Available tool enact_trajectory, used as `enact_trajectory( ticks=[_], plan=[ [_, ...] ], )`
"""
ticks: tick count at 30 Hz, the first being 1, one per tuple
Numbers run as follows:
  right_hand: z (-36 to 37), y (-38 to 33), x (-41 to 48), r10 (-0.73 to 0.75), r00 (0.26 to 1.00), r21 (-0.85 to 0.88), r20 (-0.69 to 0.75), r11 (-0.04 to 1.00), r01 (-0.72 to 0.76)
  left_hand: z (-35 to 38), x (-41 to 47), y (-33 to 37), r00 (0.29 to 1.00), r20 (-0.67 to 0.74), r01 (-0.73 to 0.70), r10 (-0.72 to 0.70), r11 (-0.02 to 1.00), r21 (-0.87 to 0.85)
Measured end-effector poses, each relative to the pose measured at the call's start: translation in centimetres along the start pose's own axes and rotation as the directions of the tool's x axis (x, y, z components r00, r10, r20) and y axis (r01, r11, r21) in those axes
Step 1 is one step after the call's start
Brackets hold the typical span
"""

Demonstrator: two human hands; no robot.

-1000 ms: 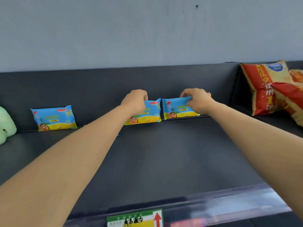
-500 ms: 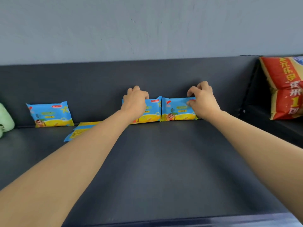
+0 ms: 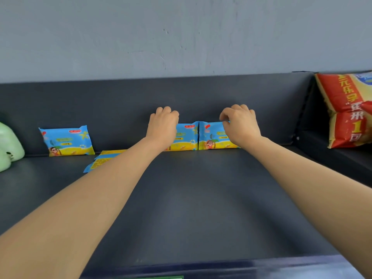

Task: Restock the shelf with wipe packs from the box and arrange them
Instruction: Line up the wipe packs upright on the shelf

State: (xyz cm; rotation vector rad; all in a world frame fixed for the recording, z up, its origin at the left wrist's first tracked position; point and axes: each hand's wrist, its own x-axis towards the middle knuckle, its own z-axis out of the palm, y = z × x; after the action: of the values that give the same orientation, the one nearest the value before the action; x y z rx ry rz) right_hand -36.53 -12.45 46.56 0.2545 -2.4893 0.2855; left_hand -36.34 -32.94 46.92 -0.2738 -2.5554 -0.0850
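Two blue-and-yellow wipe packs stand upright side by side against the back wall of the dark shelf. My left hand curls over the top left part of the middle wipe pack. My right hand pinches the top right edge of the right wipe pack. Another wipe pack stands upright further left, apart from the others. Between them a fallen wipe pack lies flat, back side up, partly hidden by my left forearm. The box is not in view.
A pale green object sits at the shelf's far left. Large red and yellow bags fill the neighbouring section on the right, behind a divider. The shelf's front lip runs along the bottom.
The view has tilted up and left, bringing the fallen pack into sight. Both hands stay on the two middle packs, with the fingers now raised higher over their top edges.
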Motion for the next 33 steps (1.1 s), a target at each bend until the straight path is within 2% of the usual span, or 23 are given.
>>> enact_trajectory(
  ticks=[5, 10, 15, 19, 23, 27, 30, 33],
  plan=[
    [-0.5, -2.4, 0.0, -0.058, 0.998, 0.077, 0.014, 0.995, 0.056, -1.3, -0.9, -0.5, 1.000, 0.020, 0.023, -0.022, 0.999, -0.036],
    [-0.6, -6.8, -0.1, -0.216, 0.971, 0.213, 0.099, 0.958, 0.192, -3.7, -2.2, -2.4, 0.995, 0.082, 0.070, -0.063, 0.994, -0.086],
    [0.0, -12.0, -0.5, -0.432, 0.857, 0.272, 0.281, 0.892, 0.360, -5.9, -5.3, -5.8, 0.968, 0.204, 0.176, -0.144, 0.973, -0.150],
    [1.0, -15.2, -1.2, -0.501, 0.756, 0.338, 0.422, 0.860, 0.381, -7.6, -8.4, -9.1, 0.945, 0.200, 0.286, -0.258, 0.950, -0.127],
    [2.7, -17.4, -1.5, -0.485, 0.713, 0.275, 0.507, 0.875, 0.399, -8.9, -10.7, -12.6, 0.917, 0.208, 0.363, -0.341, 0.929, -0.075],
    [4.3, -18.7, -1.1, -0.415, 0.679, 0.237, 0.605, 0.909, 0.344, -9.1, -11.7, -15.0, 0.912, 0.213, 0.373, -0.351, 0.925, -0.071],
    [4.8, -19.3, -0.5, -0.355, 0.685, 0.214, 0.636, 0.934, 0.286, -9.2, -11.9, -16.2, 0.921, 0.214, 0.349, -0.326, 0.934, -0.079],
    [5.0, -19.8, -0.5, -0.332, 0.715, 0.120, 0.616, 0.936, 0.331, -9.4, -11.7, -17.0, 0.933, 0.208, 0.317, -0.294, 0.944, -0.088]
  ],
)
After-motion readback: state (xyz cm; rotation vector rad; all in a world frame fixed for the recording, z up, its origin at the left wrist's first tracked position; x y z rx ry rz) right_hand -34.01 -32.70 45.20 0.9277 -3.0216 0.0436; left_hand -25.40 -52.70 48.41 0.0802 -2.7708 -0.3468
